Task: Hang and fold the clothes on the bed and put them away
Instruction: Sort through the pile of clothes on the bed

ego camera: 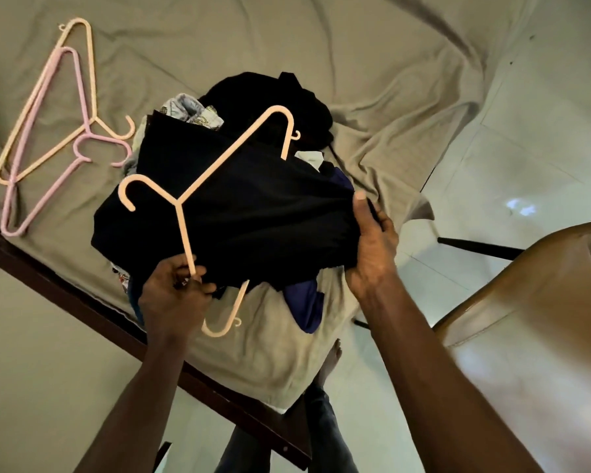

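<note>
A black garment [239,220] is held up over the corner of the bed [287,42], above a pile of clothes [270,97]. A peach plastic hanger [219,165] lies across the garment's front, its lower arm passing behind the cloth's edge. My left hand [171,295] pinches the hanger's arm together with the garment's lower edge. My right hand [372,240] grips the garment's right edge, thumb on top. Under the black cloth show a patterned white piece [191,110] and a purple piece [304,302].
Two spare hangers, one peach [82,63] and one pink [48,131], lie on the olive sheet at the left. The dark wooden bed frame [82,302] runs along the near edge. A brown chair [526,302] stands at the right on the pale tiled floor [526,131].
</note>
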Tool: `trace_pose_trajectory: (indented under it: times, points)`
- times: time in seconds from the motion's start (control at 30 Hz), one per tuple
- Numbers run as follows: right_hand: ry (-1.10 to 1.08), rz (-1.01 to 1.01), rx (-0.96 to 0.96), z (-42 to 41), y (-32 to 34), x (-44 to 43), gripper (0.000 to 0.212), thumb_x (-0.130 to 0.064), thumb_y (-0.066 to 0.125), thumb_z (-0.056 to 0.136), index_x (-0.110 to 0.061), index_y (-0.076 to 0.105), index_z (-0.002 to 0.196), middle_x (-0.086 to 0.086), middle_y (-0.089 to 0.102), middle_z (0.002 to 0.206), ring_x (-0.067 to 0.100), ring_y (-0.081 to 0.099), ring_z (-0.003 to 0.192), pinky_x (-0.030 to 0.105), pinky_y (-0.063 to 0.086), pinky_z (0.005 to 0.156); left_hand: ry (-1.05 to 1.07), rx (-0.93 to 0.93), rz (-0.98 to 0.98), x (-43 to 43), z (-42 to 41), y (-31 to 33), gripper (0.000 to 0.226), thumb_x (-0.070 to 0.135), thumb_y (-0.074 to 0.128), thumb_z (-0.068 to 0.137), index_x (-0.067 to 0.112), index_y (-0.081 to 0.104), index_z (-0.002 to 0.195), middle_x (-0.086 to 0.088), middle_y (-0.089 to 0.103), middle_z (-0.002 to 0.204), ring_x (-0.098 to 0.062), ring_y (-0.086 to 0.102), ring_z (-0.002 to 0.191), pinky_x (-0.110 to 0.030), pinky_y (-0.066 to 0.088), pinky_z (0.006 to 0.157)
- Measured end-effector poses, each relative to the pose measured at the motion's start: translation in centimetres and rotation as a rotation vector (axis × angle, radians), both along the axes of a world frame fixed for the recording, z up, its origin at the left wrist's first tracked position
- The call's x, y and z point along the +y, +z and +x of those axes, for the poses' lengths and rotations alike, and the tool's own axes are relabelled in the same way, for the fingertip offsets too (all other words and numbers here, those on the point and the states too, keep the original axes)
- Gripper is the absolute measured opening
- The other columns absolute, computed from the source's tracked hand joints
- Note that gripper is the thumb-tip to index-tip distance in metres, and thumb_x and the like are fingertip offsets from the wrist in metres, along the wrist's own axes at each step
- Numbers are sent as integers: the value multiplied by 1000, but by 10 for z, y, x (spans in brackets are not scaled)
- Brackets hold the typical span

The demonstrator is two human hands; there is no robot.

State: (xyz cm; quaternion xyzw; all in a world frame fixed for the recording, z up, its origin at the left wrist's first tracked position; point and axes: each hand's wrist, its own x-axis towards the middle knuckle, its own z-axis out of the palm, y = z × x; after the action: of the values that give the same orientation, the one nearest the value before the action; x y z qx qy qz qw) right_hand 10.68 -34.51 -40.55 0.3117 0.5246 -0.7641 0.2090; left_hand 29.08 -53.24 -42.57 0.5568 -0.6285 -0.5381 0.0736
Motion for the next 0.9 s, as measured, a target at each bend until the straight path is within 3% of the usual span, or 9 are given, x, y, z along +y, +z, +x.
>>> trace_pose_trajectory:
  times: [0.07, 0.1, 0.27, 0.43, 0.53, 0.67, 0.77, 0.9]
  points:
    - [82, -267, -90, 7, 2, -4, 64, -49, 73, 91, -8, 61, 139, 13, 67, 137, 28, 64, 128, 45, 51, 109, -21, 4, 47, -3, -4, 2, 29, -6, 62, 97, 16, 67, 114, -1, 74, 94, -28, 77, 78, -56, 63, 83]
    - [118, -308, -135, 16, 2, -7, 64, -51, 68, 93, -10, 60, 141, 12, 67, 138, 28, 64, 129, 45, 50, 111, -37, 11, 65, -1, -7, 3, 28, -7, 61, 98, 15, 67, 114, -2, 74, 94, -29, 77, 76, -57, 63, 83]
    - [149, -50, -179, 65, -17, -20, 57, -11, 81, 86, -10, 58, 138, 11, 70, 133, 26, 70, 118, 48, 53, 107, -42, 40, 126, 5, -13, 9, 28, -5, 61, 99, 20, 69, 108, -7, 74, 98, -29, 78, 76, -49, 63, 83]
    - [91, 200, 73, 61, -6, -18, 61, -19, 78, 91, -24, 51, 144, -4, 66, 137, 15, 64, 125, 43, 51, 111, -7, 41, 25, -2, -4, 18, 25, -4, 65, 96, 17, 71, 108, -3, 75, 95, -23, 77, 73, -41, 63, 74]
    - [121, 349, 157, 51, 8, -21, 53, -18, 73, 95, -35, 47, 139, -13, 61, 133, 8, 60, 124, 40, 50, 111, 12, 36, -7, -17, 3, 23, 28, -4, 63, 95, 22, 72, 102, -7, 74, 92, -22, 73, 73, -37, 60, 67]
    - [110, 393, 199, 33, 29, -32, 43, -12, 71, 95, -34, 52, 127, -10, 65, 124, 9, 65, 115, 41, 54, 106, -6, -11, -131, -38, 6, 34, 31, -6, 59, 94, 15, 74, 111, -8, 73, 93, -19, 69, 81, -34, 58, 74]
    - [64, 286, 42, 26, 40, -40, 44, -18, 70, 96, -24, 54, 137, -3, 70, 123, 17, 69, 113, 43, 59, 99, 20, -41, -133, -47, 5, 34, 30, -5, 57, 94, 14, 74, 109, -6, 71, 90, -20, 68, 82, -35, 58, 75]
    - [104, -279, -234, 28, 70, -52, 42, -26, 67, 98, -15, 64, 138, 7, 75, 121, 24, 74, 105, 37, 63, 78, 7, 23, 62, -40, 0, 28, 32, -4, 58, 96, 22, 74, 105, -6, 73, 97, -15, 62, 75, -32, 53, 70]
